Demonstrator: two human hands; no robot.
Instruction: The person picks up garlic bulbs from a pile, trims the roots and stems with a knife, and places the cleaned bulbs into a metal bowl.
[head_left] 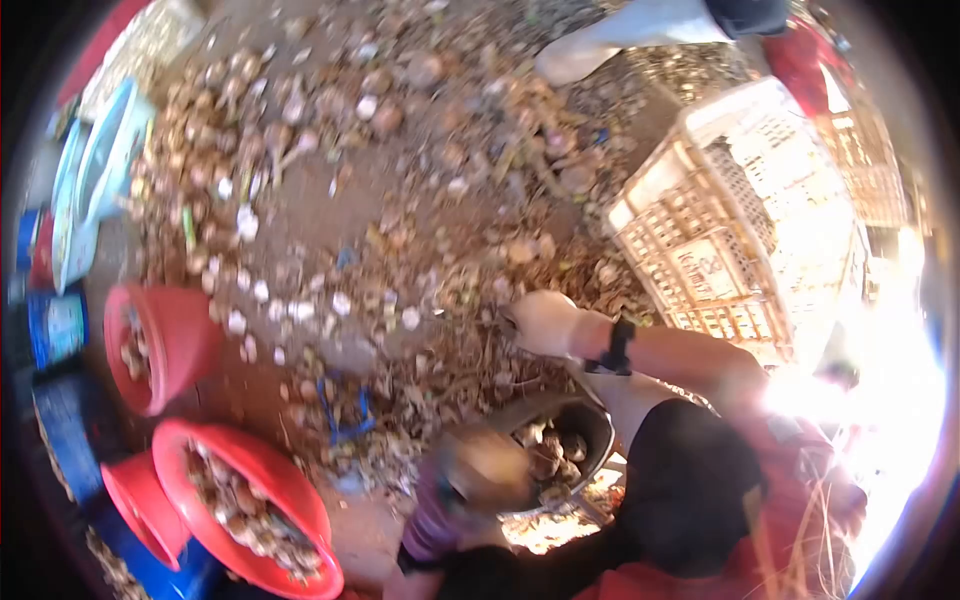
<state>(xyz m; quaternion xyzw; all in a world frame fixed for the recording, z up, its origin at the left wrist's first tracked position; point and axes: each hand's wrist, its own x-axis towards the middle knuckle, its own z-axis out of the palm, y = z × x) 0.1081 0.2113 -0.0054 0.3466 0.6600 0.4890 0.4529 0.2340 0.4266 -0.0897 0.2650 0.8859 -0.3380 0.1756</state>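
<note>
My left hand (490, 465), below a purple sleeve, is smeared by motion at the left side of a dark bucket (598, 420); its fingers and anything in them cannot be made out. Round brownish bulbs (548, 455) lie in the bucket. Beyond the bucket, my right hand (545, 322), with a black band on its wrist, is low over the littered ground. Its fingers look curled together at a small dark thing that is too unclear to name. Dry skins and leaves (430, 370) lie around and below it.
Red tubs (315, 490) and a pinkish tub (185, 340) stand at the left, near blue containers (75, 430). A pale plastic crate (690, 260) stands at the right. Bulbs (385, 118) and peelings cover the ground. Another person's pale-covered leg (640, 35) shows at the top.
</note>
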